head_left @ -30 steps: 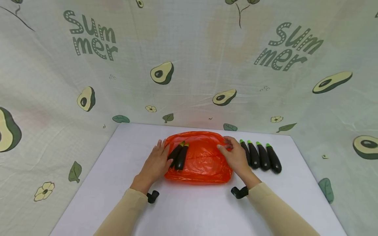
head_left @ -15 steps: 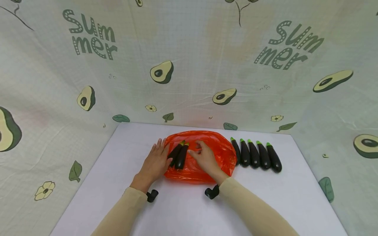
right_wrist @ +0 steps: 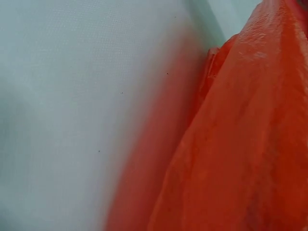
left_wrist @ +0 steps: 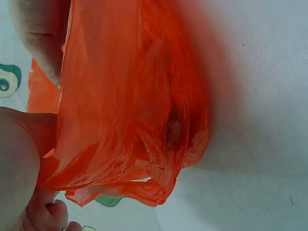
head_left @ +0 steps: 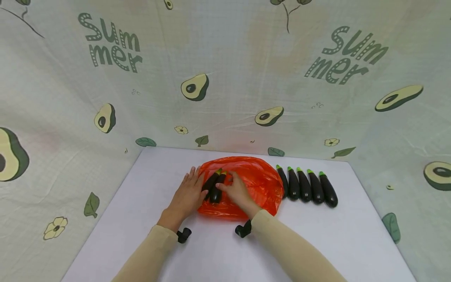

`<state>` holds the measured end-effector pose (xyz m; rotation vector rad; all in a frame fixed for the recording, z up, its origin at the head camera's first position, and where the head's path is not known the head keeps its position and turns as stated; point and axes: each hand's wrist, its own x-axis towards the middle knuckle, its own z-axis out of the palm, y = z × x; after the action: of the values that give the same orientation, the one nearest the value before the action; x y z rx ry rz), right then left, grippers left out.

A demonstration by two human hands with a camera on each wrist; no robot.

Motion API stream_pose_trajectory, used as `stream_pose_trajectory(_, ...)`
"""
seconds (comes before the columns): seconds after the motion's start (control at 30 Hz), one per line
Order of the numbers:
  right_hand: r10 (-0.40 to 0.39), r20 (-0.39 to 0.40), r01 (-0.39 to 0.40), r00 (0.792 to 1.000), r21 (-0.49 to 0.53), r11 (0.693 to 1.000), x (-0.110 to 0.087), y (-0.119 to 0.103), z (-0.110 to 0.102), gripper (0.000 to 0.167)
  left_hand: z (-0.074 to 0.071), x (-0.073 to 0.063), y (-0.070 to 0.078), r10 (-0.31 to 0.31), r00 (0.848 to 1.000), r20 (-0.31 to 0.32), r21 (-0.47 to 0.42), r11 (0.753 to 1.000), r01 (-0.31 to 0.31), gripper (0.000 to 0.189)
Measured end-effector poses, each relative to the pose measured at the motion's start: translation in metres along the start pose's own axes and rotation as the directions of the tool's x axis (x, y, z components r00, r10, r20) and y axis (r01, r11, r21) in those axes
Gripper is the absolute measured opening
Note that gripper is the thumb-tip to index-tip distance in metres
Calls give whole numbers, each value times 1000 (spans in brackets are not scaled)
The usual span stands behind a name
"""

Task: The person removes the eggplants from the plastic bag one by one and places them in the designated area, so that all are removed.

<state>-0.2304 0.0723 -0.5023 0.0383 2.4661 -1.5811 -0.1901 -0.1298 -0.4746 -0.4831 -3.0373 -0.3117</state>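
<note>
A red plastic bag (head_left: 253, 188) lies spread on the table with its mouth open; two dark eggplants with green stems lie at its left side, the nearer being the right eggplant (head_left: 216, 196). My left hand (head_left: 184, 196) rests at the bag's left edge, fingers straight, thumb by the left eggplant (head_left: 210, 182). In the left wrist view the thumb (left_wrist: 45, 130) goes partly behind the bag wall (left_wrist: 110, 106). My right hand (head_left: 240, 192) is over the bag, its thumb at the right eggplant and its fingers loosely bent; a grip does not show. The right wrist view shows only bag (right_wrist: 240, 159) and table.
Several more eggplants (head_left: 304, 188) stand in a slanting row right of the bag, stems pointing away. The white table (head_left: 211, 250) ends at a patterned cloth backdrop (head_left: 232, 90). Small black wrist cameras (head_left: 243, 229) sit below both hands.
My right hand has moved left from the bag's right edge to the right eggplant, uncovering another eggplant in the row. My left hand stays at the bag's left edge.
</note>
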Motion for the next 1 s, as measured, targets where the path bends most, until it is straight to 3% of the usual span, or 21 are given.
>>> stream_pose_trajectory(0.23,-2,-21,2,1000,-16,1000,4,3,9,77,2,0,3,8,1000,-5,-26,1000,-8,72)
stream_pose_trajectory(0.6,27,12,-27,1000,10,1000,9,4,17,77,2,-3,3,-4,1000,-7,-33,999,3,72)
stream_pose_trajectory(1.0,16,-24,-19,1000,-107,994,12,1,24,81,3,-4,2,1,1000,-10,-45,999,-2,70)
